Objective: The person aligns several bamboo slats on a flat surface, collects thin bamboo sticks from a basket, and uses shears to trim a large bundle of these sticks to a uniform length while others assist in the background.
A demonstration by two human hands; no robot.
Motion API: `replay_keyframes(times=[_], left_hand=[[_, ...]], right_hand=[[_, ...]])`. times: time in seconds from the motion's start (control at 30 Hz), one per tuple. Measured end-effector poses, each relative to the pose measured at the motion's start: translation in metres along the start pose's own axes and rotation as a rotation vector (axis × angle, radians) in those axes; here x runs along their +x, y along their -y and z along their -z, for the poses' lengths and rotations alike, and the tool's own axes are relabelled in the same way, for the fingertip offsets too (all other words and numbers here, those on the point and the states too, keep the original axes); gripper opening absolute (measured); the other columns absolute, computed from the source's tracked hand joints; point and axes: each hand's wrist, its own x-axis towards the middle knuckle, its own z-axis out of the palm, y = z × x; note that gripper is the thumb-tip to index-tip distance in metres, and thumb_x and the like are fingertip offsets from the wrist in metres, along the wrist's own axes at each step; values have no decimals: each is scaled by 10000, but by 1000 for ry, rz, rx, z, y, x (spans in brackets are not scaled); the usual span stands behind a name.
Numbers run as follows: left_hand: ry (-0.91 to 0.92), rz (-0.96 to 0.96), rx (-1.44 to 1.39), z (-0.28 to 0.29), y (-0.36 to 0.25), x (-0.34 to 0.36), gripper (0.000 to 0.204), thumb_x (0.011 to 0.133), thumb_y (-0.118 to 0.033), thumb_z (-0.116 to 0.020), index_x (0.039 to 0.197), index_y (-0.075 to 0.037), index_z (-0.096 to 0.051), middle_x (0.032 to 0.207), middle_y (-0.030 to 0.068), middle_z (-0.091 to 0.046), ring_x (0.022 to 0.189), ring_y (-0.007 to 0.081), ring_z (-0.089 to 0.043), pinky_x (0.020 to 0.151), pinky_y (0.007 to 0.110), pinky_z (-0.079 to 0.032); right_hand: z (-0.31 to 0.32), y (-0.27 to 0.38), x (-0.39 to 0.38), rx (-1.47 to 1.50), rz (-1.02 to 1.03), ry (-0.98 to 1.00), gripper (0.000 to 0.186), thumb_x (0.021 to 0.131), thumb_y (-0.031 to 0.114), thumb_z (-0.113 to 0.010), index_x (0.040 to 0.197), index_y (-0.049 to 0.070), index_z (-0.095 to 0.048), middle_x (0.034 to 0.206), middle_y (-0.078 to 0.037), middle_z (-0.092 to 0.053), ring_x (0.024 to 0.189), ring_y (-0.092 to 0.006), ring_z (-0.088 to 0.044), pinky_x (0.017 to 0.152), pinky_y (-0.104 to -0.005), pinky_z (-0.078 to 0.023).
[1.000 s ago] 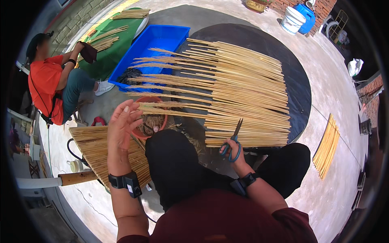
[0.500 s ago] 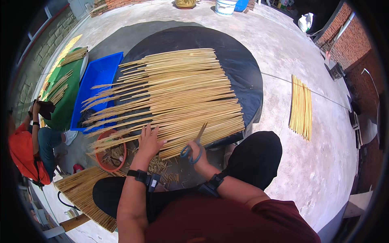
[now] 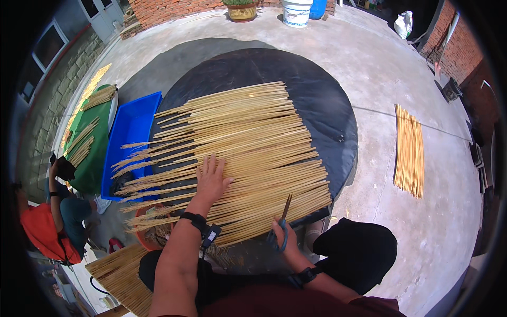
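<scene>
Long pale reed stalks (image 3: 264,142) lie side by side across a round table with a black cover (image 3: 322,100). Their feathery, uneven ends (image 3: 137,185) stick out past the left side. Flat on the stalks, fingers spread, rests my left hand (image 3: 211,182). My right hand (image 3: 287,240) grips the blue-handled scissors (image 3: 285,211) by the near edge of the stalks, blades pointing up and away from me. The blades look closed together, with no stalk between them.
Left of the table are a blue tray (image 3: 113,145) and an orange bucket (image 3: 148,240) of scraps. A person in red (image 3: 50,227) sits by a green-covered table (image 3: 90,169) bearing reeds. Cut stalks (image 3: 409,153) lie on concrete at right; a reed mat (image 3: 121,274) is near left.
My left hand has moved forward and right, farther onto the stalks. The scissors stay in my right hand, now lower and pointing more upright. The whole view has shifted.
</scene>
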Motion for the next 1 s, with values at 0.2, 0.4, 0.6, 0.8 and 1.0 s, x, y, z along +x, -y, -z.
replay_keyframes(times=[0.2, 0.4, 0.6, 0.8, 1.0], left_hand=[[-113, -94, 113, -21, 9, 63, 641, 907, -450, -491, 1435, -149, -288, 1514, 142, -170, 1394, 372, -117, 1075, 588, -117], [-98, -68, 169, -26, 14, 82, 639, 926, -505, -402, 1454, -178, -253, 1524, 118, -160, 1403, 340, -113, 1080, 589, -81], [-86, -7, 148, -35, 13, 72, 623, 931, -471, -428, 1457, -192, -244, 1528, 128, -139, 1403, 340, -113, 1070, 608, -84], [-143, 69, 163, -42, 25, 68, 636, 916, -542, -402, 1450, -222, -267, 1515, 158, -160, 1402, 349, -105, 1058, 636, -85], [-153, 137, 138, -40, 22, 57, 676, 906, -563, -405, 1453, -196, -252, 1513, 184, -143, 1396, 391, -85, 1051, 645, -80]], right_hand=[[22, 8, 11, 52, -136, 148, 382, 902, 221, -583, 1188, -29, -550, 952, -82, -621, 852, -145, -595, 744, -260, -463], [18, 5, 17, 238, -244, 120, 310, 896, 138, -581, 1149, -40, -555, 934, -92, -620, 837, -155, -611, 746, -266, -469], [18, 5, 28, 285, -196, -92, 317, 876, 127, -607, 1141, -43, -567, 959, -102, -639, 878, -135, -596, 749, -258, -479], [28, 16, 33, 375, -231, -65, 340, 883, 123, -592, 1175, -43, -540, 1042, -112, -607, 867, -155, -593, 681, -272, -501], [36, 20, 36, 439, -232, -48, 318, 883, 125, -586, 1145, -50, -545, 1008, -101, -596, 862, -152, -586, 658, -269, -510]])
